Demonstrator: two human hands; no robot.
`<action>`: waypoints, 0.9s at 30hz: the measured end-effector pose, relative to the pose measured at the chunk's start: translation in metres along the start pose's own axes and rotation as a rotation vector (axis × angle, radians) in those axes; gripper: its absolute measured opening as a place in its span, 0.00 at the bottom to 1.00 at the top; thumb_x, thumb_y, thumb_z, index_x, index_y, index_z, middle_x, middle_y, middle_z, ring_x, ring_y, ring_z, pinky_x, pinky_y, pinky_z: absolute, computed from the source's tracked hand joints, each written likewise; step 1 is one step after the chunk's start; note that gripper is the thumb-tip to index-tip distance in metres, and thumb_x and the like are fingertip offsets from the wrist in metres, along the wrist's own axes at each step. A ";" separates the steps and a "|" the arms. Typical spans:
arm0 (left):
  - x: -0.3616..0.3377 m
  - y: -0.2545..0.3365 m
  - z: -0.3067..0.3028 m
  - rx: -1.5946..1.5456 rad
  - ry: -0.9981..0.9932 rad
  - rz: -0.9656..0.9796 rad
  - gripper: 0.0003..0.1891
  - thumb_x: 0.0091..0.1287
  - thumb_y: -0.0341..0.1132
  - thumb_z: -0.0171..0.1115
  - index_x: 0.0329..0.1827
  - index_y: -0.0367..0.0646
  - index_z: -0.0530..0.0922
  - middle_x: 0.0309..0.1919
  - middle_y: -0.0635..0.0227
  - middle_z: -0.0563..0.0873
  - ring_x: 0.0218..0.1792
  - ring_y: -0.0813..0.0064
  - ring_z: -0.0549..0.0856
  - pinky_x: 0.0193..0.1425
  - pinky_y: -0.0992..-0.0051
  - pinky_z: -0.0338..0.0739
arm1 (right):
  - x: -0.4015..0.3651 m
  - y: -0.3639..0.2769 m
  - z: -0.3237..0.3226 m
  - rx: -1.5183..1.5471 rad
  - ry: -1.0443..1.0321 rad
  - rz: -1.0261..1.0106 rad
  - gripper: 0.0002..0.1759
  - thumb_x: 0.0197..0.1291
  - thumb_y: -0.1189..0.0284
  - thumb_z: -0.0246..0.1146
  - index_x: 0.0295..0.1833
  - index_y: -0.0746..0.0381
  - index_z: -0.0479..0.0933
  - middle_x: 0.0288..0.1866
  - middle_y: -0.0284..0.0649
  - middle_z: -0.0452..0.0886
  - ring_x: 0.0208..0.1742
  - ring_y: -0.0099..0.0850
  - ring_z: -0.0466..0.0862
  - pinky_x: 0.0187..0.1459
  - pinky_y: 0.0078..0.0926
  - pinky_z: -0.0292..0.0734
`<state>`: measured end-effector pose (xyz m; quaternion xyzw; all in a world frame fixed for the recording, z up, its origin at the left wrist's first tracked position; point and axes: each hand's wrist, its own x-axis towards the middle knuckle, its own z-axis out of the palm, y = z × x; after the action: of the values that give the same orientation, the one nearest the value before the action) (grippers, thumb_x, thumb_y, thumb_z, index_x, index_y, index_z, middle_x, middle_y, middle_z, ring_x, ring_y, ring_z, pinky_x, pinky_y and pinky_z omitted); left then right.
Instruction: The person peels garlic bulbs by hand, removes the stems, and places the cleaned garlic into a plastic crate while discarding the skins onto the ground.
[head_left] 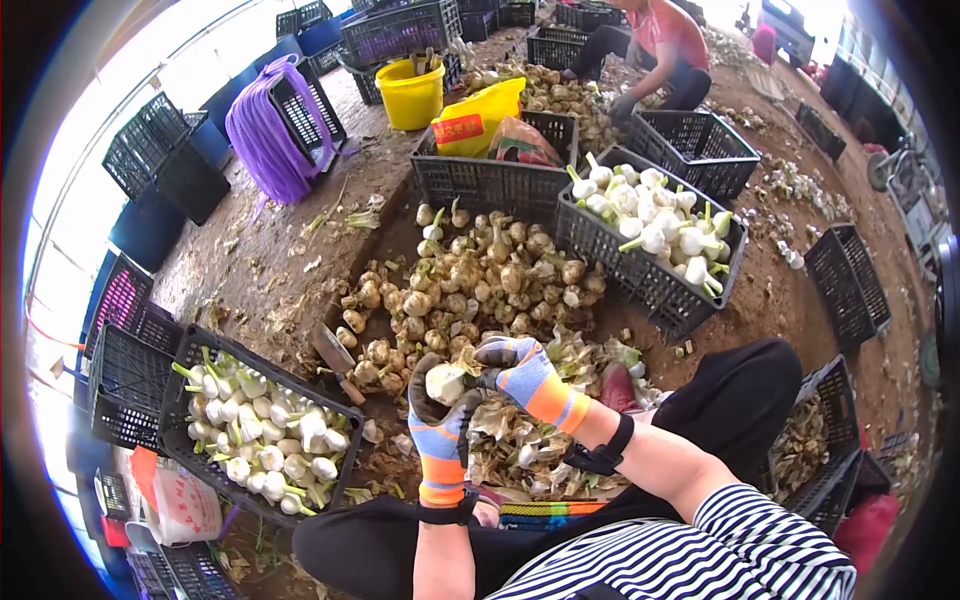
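A whitish garlic bulb [445, 384] sits in my gloved left hand [440, 428], whose fingers curl around it from the left and below. My gloved right hand [522, 372] is closed at the bulb's right side, on brownish papery skin [465, 362] that hangs off it. Both gloves are blue, orange and grey. Just beyond my hands lies a heap of unpeeled garlic bulbs [470, 275]. Loose husks [520, 455] cover the ground below my right hand. A cleaver [335, 355] with a wooden handle rests left of the heap.
White peeled garlic fills a black crate [345, 455] at left and another crate [570, 235] beyond the heap. A third crate [490, 185] holds yellow bags. A yellow bucket [410, 95] and purple strapping [275, 130] stand farther back. Another person [670, 55] crouches at the back right.
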<state>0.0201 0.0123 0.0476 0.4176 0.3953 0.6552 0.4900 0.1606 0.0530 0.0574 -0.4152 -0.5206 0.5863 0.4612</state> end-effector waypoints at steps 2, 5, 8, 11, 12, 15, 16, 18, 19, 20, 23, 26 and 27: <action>-0.003 0.017 0.001 -0.102 0.013 -0.111 0.28 0.59 0.26 0.63 0.65 0.36 0.66 0.47 0.62 0.80 0.42 0.71 0.83 0.43 0.77 0.80 | 0.005 0.006 -0.005 0.153 -0.025 0.084 0.14 0.50 0.85 0.64 0.44 0.67 0.81 0.41 0.37 0.83 0.40 0.21 0.81 0.45 0.20 0.77; -0.002 0.021 -0.010 -0.265 -0.015 -0.220 0.29 0.62 0.31 0.61 0.67 0.36 0.64 0.44 0.60 0.81 0.38 0.69 0.84 0.35 0.76 0.81 | 0.002 0.006 -0.003 0.433 -0.086 0.177 0.15 0.49 0.86 0.62 0.44 0.64 0.82 0.35 0.33 0.83 0.32 0.19 0.80 0.38 0.17 0.77; 0.001 0.027 -0.007 -0.267 -0.061 -0.277 0.27 0.68 0.38 0.57 0.67 0.35 0.63 0.46 0.58 0.80 0.42 0.68 0.83 0.39 0.74 0.82 | -0.002 -0.002 0.000 0.591 -0.095 0.204 0.12 0.54 0.85 0.62 0.45 0.69 0.79 0.40 0.37 0.84 0.40 0.23 0.82 0.44 0.21 0.78; 0.000 0.002 0.001 0.051 0.037 0.002 0.28 0.63 0.30 0.64 0.65 0.35 0.66 0.49 0.61 0.79 0.46 0.71 0.81 0.47 0.72 0.82 | -0.002 -0.006 0.004 0.171 -0.056 -0.064 0.13 0.53 0.86 0.60 0.45 0.68 0.80 0.38 0.33 0.83 0.39 0.19 0.80 0.43 0.19 0.76; 0.000 0.004 -0.002 -0.118 0.032 -0.104 0.29 0.59 0.26 0.68 0.64 0.34 0.67 0.50 0.61 0.80 0.46 0.72 0.82 0.48 0.74 0.81 | -0.002 -0.012 0.003 0.099 -0.043 0.027 0.14 0.52 0.87 0.59 0.46 0.67 0.80 0.37 0.31 0.82 0.38 0.16 0.78 0.42 0.17 0.74; 0.001 0.021 -0.003 -0.095 -0.112 -0.150 0.29 0.59 0.25 0.67 0.64 0.35 0.67 0.49 0.61 0.80 0.45 0.72 0.82 0.47 0.74 0.81 | 0.003 -0.007 -0.007 0.608 0.000 0.219 0.15 0.50 0.86 0.61 0.47 0.68 0.78 0.37 0.38 0.83 0.36 0.27 0.83 0.40 0.24 0.79; 0.003 0.017 -0.007 -0.080 -0.132 -0.129 0.30 0.58 0.25 0.68 0.63 0.34 0.68 0.48 0.60 0.81 0.43 0.71 0.84 0.45 0.73 0.82 | 0.003 -0.002 -0.011 0.623 0.052 0.247 0.15 0.53 0.85 0.60 0.48 0.68 0.77 0.38 0.43 0.84 0.35 0.33 0.85 0.38 0.30 0.81; -0.002 0.024 -0.009 -0.152 -0.217 -0.220 0.30 0.57 0.25 0.69 0.63 0.34 0.68 0.45 0.60 0.82 0.41 0.69 0.85 0.42 0.73 0.83 | 0.023 0.019 -0.025 0.883 0.234 0.310 0.18 0.54 0.87 0.57 0.52 0.68 0.74 0.34 0.43 0.82 0.29 0.31 0.82 0.32 0.26 0.80; -0.007 0.027 -0.012 -0.228 -0.262 -0.255 0.30 0.56 0.25 0.69 0.63 0.34 0.68 0.44 0.60 0.82 0.40 0.68 0.85 0.42 0.73 0.83 | 0.037 0.045 -0.045 1.019 0.286 0.302 0.18 0.53 0.87 0.56 0.52 0.69 0.74 0.34 0.44 0.81 0.28 0.31 0.82 0.32 0.27 0.81; -0.009 0.030 -0.014 -0.258 -0.275 -0.308 0.32 0.56 0.24 0.69 0.65 0.35 0.66 0.43 0.61 0.82 0.38 0.68 0.85 0.41 0.74 0.83 | 0.037 0.039 -0.057 0.779 0.341 0.190 0.18 0.53 0.85 0.57 0.52 0.69 0.74 0.37 0.46 0.81 0.31 0.31 0.83 0.31 0.27 0.81; -0.006 0.020 -0.018 -0.170 -0.192 -0.280 0.36 0.54 0.24 0.70 0.67 0.36 0.62 0.45 0.63 0.80 0.38 0.71 0.84 0.43 0.75 0.82 | 0.027 0.022 -0.056 -0.780 0.053 -0.060 0.26 0.54 0.71 0.66 0.60 0.63 0.73 0.46 0.51 0.81 0.45 0.44 0.82 0.50 0.35 0.78; 0.000 0.008 -0.016 -0.025 -0.198 -0.205 0.40 0.51 0.25 0.72 0.68 0.37 0.61 0.52 0.64 0.76 0.50 0.75 0.78 0.53 0.76 0.77 | 0.007 -0.027 -0.028 -0.571 -0.161 -0.214 0.24 0.50 0.68 0.70 0.54 0.61 0.78 0.48 0.48 0.81 0.50 0.43 0.81 0.53 0.33 0.75; 0.000 0.009 -0.013 0.072 -0.223 -0.153 0.41 0.50 0.25 0.73 0.68 0.37 0.61 0.53 0.64 0.76 0.51 0.75 0.78 0.55 0.75 0.77 | 0.004 -0.038 -0.020 -0.389 -0.259 -0.199 0.21 0.47 0.71 0.71 0.50 0.62 0.80 0.48 0.46 0.81 0.50 0.41 0.81 0.51 0.31 0.76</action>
<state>0.0052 0.0090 0.0519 0.4739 0.3923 0.5509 0.5640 0.1835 0.0624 0.0930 -0.3643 -0.7168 0.4750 0.3574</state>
